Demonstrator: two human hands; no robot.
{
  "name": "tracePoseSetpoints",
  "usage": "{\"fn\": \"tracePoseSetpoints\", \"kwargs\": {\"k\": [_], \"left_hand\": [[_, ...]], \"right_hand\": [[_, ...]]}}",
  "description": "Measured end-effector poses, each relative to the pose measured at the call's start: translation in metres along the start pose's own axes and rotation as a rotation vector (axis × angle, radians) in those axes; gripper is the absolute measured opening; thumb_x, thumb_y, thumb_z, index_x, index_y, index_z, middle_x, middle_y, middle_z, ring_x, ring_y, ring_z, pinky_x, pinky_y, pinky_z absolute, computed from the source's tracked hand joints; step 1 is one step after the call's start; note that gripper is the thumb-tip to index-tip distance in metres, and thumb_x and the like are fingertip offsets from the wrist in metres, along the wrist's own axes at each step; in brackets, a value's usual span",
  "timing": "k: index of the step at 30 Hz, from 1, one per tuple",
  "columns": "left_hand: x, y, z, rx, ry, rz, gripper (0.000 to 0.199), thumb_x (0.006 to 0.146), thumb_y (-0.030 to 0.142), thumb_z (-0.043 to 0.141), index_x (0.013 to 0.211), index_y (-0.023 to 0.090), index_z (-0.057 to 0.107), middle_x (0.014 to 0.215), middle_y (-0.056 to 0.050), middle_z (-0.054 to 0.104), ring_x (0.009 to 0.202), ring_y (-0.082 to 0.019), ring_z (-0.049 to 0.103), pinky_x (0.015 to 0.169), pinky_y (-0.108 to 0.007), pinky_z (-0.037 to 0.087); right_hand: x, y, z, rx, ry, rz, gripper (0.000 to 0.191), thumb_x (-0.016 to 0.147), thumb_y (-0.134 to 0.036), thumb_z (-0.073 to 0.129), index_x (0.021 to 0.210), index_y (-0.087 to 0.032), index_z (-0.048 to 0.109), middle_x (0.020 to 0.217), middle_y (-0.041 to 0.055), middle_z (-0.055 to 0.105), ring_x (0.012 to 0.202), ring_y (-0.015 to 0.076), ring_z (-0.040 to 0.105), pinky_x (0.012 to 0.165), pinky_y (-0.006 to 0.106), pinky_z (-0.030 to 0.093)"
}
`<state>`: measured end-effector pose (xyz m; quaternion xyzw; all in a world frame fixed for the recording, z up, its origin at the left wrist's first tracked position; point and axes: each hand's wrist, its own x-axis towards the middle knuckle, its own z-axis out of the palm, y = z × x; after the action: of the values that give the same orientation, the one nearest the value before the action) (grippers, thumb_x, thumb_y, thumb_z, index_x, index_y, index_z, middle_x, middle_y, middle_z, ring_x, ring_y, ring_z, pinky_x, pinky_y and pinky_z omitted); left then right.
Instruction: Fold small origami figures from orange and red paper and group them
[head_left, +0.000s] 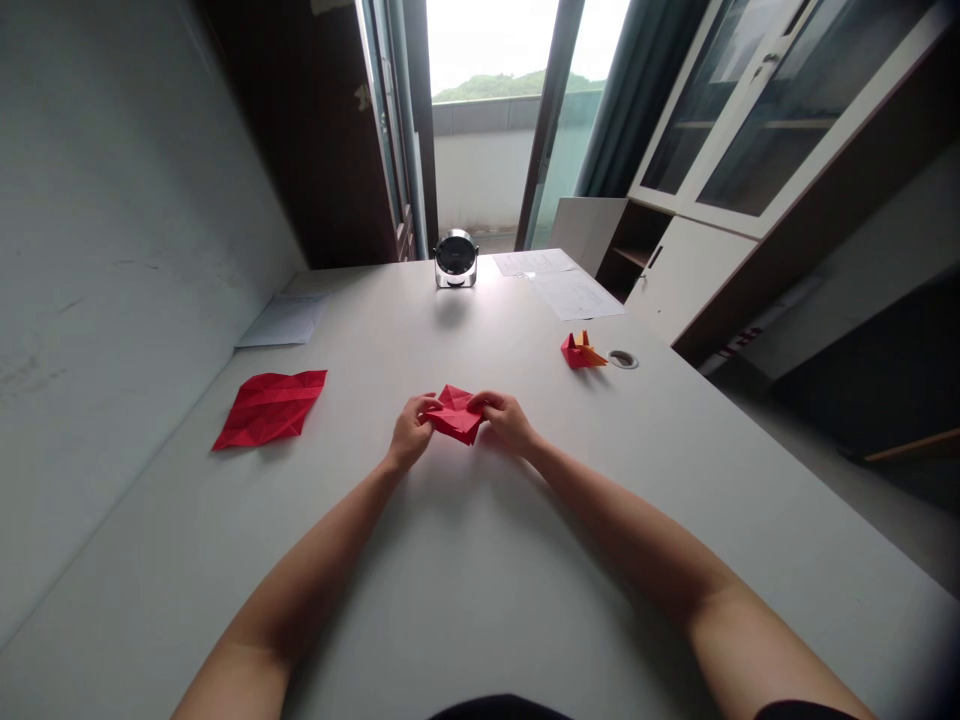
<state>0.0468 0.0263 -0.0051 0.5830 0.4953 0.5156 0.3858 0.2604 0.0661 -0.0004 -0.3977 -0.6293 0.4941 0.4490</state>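
A broad white desk (480,560) spreads beneath and around a person's two bare hands, with a tall white cabinet with glass-paned upper doors (697,275) standing beyond them to the right. A dark brown wooden cabinet (300,130) rises beyond the hands to the left, and a dark-framed glass door (551,130) lies farther off, roughly straight ahead of them. Printed white paper sheets (576,295) lie at the desk's far side, ahead and to the right of the hands; more flat pale paper (283,320) rests ahead and to the left, near the wall (127,300). A creased, roughly four-sided sheet of bright red paper (271,408) lies well to the left of the hands.

At center, the left hand (412,430) and right hand (510,422) grip opposite edges of a small folded red paper piece (457,415), fingers pinched on it at either side. Whether the piece touches the desk cannot be told.

Straight ahead of the hands stands a round black-faced device in a silvery metal frame (455,258). Ahead and to their right sits a pointed red-and-orange folded paper form (574,352), just beside a pale round ring (624,366) in the desk's surface.
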Motion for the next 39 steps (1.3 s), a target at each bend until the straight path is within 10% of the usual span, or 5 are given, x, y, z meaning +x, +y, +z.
{"fn": "tracePoseSetpoints", "kwargs": {"k": [7, 15, 39], "left_hand": [[-0.002, -0.010, -0.006, 0.491, -0.211, 0.188, 0.041, 0.081, 0.015, 0.062, 0.119, 0.029, 0.071, 0.143, -0.008, 0.057, 0.138, -0.034, 0.045, 0.122, -0.054, 0.022], [-0.004, -0.010, -0.007, 1.129, -0.485, 0.160, 0.061, 0.101, 0.049, 0.032, 0.159, 0.031, 0.024, 0.168, -0.001, 0.017, 0.155, -0.030, 0.013, 0.124, -0.056, 0.013], [-0.003, 0.007, -0.011, 0.945, -0.499, 0.199, 0.048, 0.091, 0.038, 0.053, 0.136, 0.024, 0.046, 0.163, -0.008, 0.031, 0.153, -0.022, 0.021, 0.125, -0.049, 0.014]], "right_hand": [[0.002, 0.018, -0.004, -0.664, -0.034, -0.259, 0.031, 0.083, -0.008, 0.055, 0.093, -0.026, 0.077, 0.110, 0.0056, 0.071, 0.104, 0.0225, 0.061, 0.096, 0.037, 0.047], [0.001, 0.014, -0.007, -0.891, -0.153, -0.352, 0.037, 0.091, -0.010, 0.055, 0.116, -0.030, 0.073, 0.126, 0.0030, 0.069, 0.119, 0.0225, 0.060, 0.103, 0.039, 0.045], [-0.003, 0.005, -0.001, -0.825, -0.244, -0.428, 0.030, 0.081, -0.003, 0.058, 0.097, -0.025, 0.070, 0.117, 0.0032, 0.071, 0.112, 0.0195, 0.062, 0.095, 0.032, 0.049]]}}
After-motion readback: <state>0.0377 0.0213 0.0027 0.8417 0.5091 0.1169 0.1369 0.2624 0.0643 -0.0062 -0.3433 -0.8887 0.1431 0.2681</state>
